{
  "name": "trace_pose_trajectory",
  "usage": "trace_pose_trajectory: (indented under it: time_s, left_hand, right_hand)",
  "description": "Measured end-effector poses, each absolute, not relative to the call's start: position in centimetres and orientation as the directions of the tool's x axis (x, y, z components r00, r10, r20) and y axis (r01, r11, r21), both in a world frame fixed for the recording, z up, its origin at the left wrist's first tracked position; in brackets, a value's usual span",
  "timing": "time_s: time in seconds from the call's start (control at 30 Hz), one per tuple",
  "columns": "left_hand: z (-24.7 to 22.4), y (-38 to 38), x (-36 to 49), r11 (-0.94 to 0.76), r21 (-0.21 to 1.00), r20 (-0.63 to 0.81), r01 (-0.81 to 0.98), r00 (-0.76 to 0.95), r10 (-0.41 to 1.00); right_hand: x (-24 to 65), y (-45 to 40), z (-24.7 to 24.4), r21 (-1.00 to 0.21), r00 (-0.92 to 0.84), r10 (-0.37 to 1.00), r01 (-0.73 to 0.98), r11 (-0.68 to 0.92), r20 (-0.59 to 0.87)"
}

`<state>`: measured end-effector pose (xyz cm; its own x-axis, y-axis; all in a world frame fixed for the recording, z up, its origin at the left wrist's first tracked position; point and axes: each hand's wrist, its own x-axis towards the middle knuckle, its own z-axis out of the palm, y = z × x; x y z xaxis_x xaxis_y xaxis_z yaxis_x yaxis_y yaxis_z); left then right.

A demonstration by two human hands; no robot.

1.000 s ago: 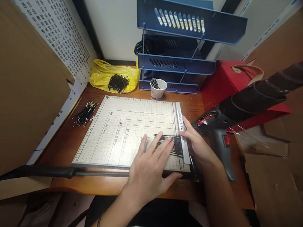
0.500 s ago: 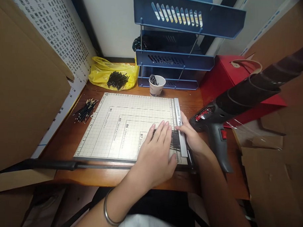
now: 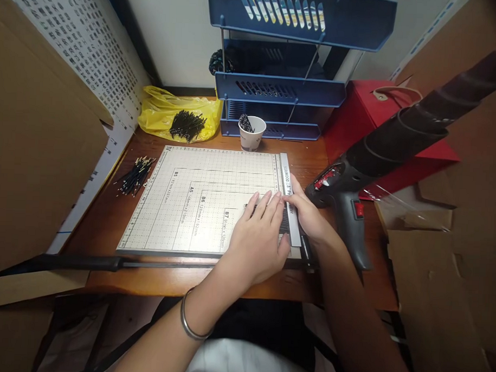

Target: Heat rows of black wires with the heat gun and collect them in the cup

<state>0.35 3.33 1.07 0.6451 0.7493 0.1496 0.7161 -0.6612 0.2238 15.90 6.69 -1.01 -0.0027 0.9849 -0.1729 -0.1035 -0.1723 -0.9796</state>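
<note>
The paper cutter [image 3: 170,205] lies on the wooden desk, a printed grid on its board and its long black-handled blade arm along the near edge. My left hand [image 3: 258,235] rests flat near its right end, fingers stretched out. Under that palm is a row of thin black cords [image 3: 284,222], partly covered by the hand. My right hand [image 3: 308,212] is at the cutter's metal edge guide [image 3: 291,209], thumb over the guide and fingers along its far side. A loose bunch of short black cords [image 3: 136,176] with pale ends lies left of the board.
Behind the cutter stand a paper cup [image 3: 255,137] with dark pieces and a yellow plastic bag [image 3: 153,117] bearing black cords. A blue tray rack [image 3: 279,89] is at the back. To the right are a black heat gun [image 3: 349,200], a red box [image 3: 356,103] and cardboard.
The whole view has shifted slightly. My left hand has slid a little right toward the guide over the cords; my right hand stays at the guide.
</note>
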Motion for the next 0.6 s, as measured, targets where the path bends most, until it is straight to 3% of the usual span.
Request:
trace_pose_trajectory:
  time_s: [0.23,0.4,0.6]
  left_hand:
    - [1.5,2.4,-0.5,-0.658,0.247,0.192,0.711,0.63,0.753]
    - [0.9,1.3,-1.9,-0.591,0.189,0.199,0.784,0.558,0.805]
    - [0.7,1.9,-1.5,-0.597,0.142,0.165,0.79,0.576,0.801]
  right_hand:
    - [15.6,6.6,-0.2,-0.98,-0.009,0.986,-0.106,-0.169,-0.169]
    - [15.5,7.0,-0.5,-0.98,-0.08,0.994,-0.179,-0.084,-0.07]
    - [15.5,7.1,-0.6,-0.985,-0.063,0.993,-0.131,-0.109,-0.102]
